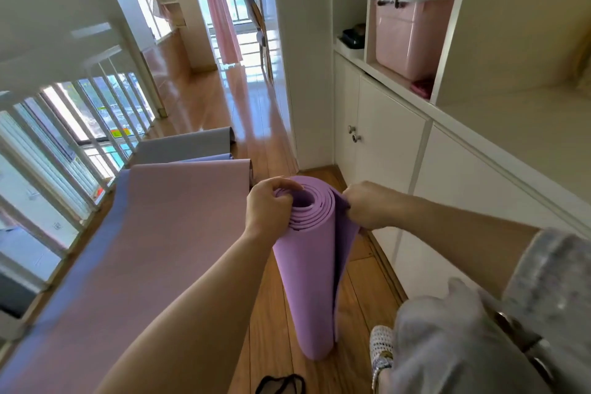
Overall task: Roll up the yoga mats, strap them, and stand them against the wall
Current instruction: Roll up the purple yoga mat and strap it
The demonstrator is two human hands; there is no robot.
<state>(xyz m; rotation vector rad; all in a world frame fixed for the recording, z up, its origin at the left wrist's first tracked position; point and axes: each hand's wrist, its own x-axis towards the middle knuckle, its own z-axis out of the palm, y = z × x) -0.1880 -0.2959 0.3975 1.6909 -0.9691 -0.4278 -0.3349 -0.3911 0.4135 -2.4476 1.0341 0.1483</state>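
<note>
A rolled purple yoga mat (311, 281) stands on end on the wooden floor (265, 323) in the lower middle of the frame. Its spiral top faces up toward the camera and its lower end rests on the boards.

The left hand (268, 211) grips the top of the roll on its left side, with its fingers (284, 193) curled over the rim and into the spiral layers. The right hand (367, 205) is on the right side of the roll, where its fingers (351, 198) pinch the loose outer flap of the mat near the top. That flap stands slightly away from the roll all the way down its right side.

To the left of the roll, a pink mat (160, 233) lies flat and unrolled on the floor. It lies over a blue mat (208, 157), which shows along the pink mat's left edge and at its far end. A grey mat (185, 145) lies flat beyond them, toward the middle of the frame. A white railing (64, 137) runs alongside these mats on the left.

A black strap (281, 382) lies on the floor at the bottom edge, below the roll.

White cabinets (383, 144) fill the right side of the frame. A pink storage box (412, 35) sits in an open shelf in the upper right. A pink curtain (220, 9) hangs at the top centre.
</note>
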